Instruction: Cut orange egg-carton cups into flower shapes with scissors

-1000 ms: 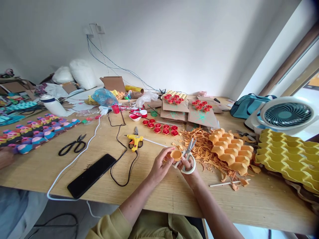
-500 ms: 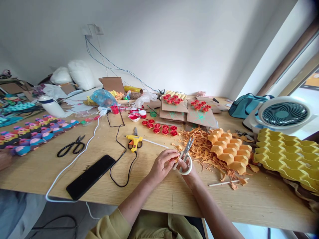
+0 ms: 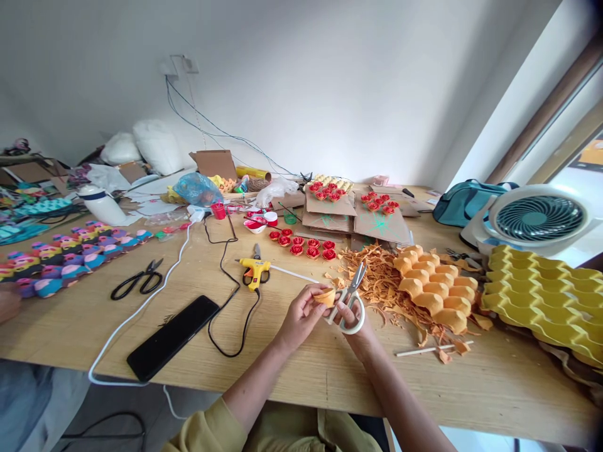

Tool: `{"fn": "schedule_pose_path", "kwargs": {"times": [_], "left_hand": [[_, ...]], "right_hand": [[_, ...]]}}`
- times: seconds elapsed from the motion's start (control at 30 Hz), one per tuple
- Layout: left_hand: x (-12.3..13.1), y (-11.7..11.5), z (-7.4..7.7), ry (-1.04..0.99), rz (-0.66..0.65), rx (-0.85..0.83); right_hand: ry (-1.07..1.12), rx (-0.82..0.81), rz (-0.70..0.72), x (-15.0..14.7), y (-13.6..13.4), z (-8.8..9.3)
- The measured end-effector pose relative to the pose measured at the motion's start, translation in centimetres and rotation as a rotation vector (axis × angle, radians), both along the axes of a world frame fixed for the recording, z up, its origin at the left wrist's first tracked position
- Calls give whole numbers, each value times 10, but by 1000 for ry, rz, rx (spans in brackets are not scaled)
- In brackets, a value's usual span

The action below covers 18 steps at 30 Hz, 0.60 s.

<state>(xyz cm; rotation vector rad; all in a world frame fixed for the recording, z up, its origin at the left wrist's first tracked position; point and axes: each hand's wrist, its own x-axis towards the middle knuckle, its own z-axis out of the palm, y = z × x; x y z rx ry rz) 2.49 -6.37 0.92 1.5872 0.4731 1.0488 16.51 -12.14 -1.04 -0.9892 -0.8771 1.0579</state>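
My left hand [image 3: 298, 319] pinches a small orange cup-shaped piece [image 3: 325, 297] above the front of the wooden table. Right beside it, my right hand [image 3: 357, 326] holds white-handled scissors [image 3: 357, 279], fingers in the loops and blades slightly apart, pointing up and away. Orange shavings [image 3: 377, 282] lie in a heap past the scissors. To the right of the heap is an orange egg tray piece [image 3: 436, 285]. Several red flowers [image 3: 311, 248] stand behind my hands. A yellow glue gun [image 3: 255, 271] lies to their left.
A black phone [image 3: 173, 338], black scissors [image 3: 137, 280] and cables lie at left. Painted egg-tray pieces [image 3: 70, 257] and another person's hand [image 3: 8, 302] are farther left. At right are a yellow egg tray [image 3: 541, 298] and a white fan [image 3: 532, 216]. Cardboard [image 3: 328, 220] is behind.
The orange piece has turned up into clearer view between the left fingers, slightly apart from the scissors. The whole view has shifted slightly.
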Motion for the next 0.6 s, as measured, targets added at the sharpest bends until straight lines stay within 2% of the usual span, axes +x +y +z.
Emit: {"fn": "schedule_pose_path", "kwargs": {"times": [0.13, 0.27, 0.47, 0.6], "left_hand": [[-5, 5, -1, -178, -121, -342], [-7, 10, -5, -327, -218, -579], [-7, 10, -5, -293, -205, -598], [-7, 8, -1, -228, -204, -532]], "right_hand": [[-88, -23, 13, 7, -8, 6], [-368, -63, 14, 20, -19, 16], [-915, 66, -62, 42, -25, 18], [-1087, 113, -40, 45, -26, 9]]}}
